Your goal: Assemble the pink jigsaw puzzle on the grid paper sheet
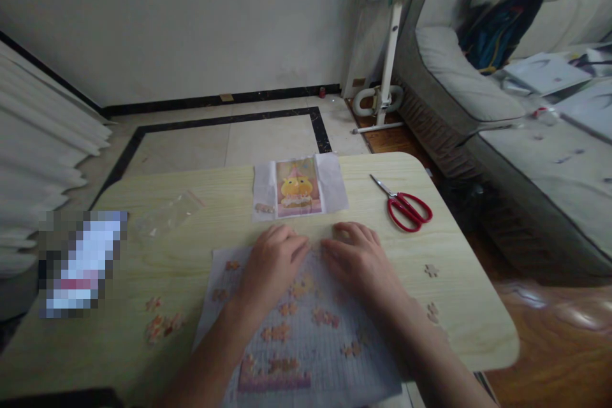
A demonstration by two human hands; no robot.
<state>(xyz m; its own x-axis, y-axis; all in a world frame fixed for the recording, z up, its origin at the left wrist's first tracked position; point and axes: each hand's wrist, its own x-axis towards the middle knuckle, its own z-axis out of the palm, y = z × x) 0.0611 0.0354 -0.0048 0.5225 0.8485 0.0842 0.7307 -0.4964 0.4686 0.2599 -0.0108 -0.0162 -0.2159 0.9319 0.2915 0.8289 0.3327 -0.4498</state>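
Observation:
My left hand (277, 258) rests over the far edge of a lined paper sheet (344, 357), its thumb and fingers closed together. Facing it, my right hand (359, 258) is over the same edge with curled fingers, a small gap between the two hands. Whatever the fingertips hold is too small and blurred to make out. Jigsaw pieces lie scattered on the sheet, among them a joined pair (276, 332) and a loose piece (351, 349). A partly joined strip of the jigsaw (274, 379) sits near the sheet's front. Just beyond my hands is a picture of a yellow character (297, 188).
Red-handled scissors (408, 210) lie at the right. More puzzle pieces (162, 325) are on the left, and a few (431, 270) on the right. A clear plastic bag (167, 215) and a pixelated object (86, 264) lie on the table's (468, 325) left side. A sofa (540, 191) stands beyond.

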